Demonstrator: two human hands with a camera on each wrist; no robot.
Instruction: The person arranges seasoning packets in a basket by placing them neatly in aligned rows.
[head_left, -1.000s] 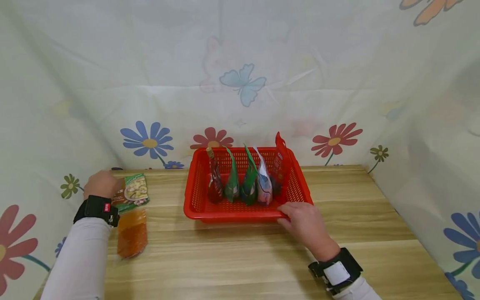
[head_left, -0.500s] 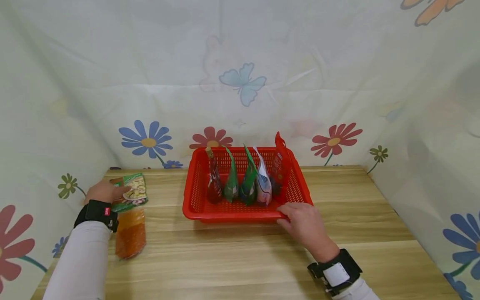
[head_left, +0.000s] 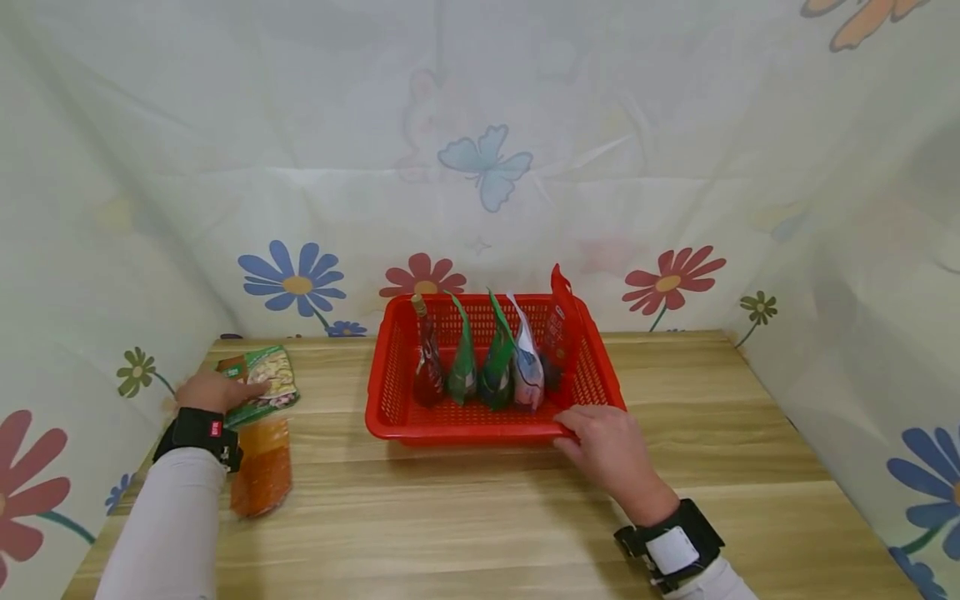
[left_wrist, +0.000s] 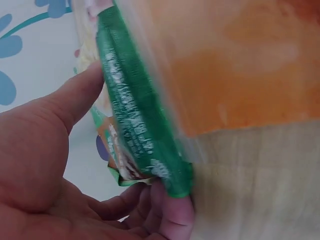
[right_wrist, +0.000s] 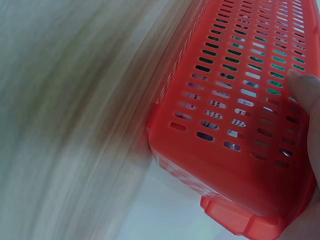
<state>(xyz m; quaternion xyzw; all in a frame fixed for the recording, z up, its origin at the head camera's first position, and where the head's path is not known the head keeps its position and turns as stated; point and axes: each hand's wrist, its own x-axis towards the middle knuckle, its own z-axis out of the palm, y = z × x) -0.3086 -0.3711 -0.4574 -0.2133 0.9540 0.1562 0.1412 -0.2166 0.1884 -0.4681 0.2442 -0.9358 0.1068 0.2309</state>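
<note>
My left hand (head_left: pixel 210 392) pinches a green food packet (head_left: pixel 277 367) with a food picture on it, at the table's far left. In the left wrist view the thumb lies on the face of the packet (left_wrist: pixel 135 105) and the fingers are under its edge. Right beside it is a clear pouch of orange-red contents (head_left: pixel 262 475). My right hand (head_left: pixel 611 454) grips the near right rim of a red plastic basket (head_left: pixel 457 432), its thumb against the slotted wall in the right wrist view. The basket holds a dark red bottle (head_left: pixel 429 367), two green packets (head_left: pixel 498 371), a white-pink packet (head_left: pixel 528 375) and a red packet (head_left: pixel 562 333), all upright.
The wood-grain table (head_left: pixel 420 525) runs under everything. A flower-printed white cloth (head_left: pixel 337 200) rises at the back and on both sides. The basket stands near the table's back edge.
My left hand has come back slightly from the far left edge and lowered onto the green packet, its thumb now over it. The right hand and the basket have stayed put.
</note>
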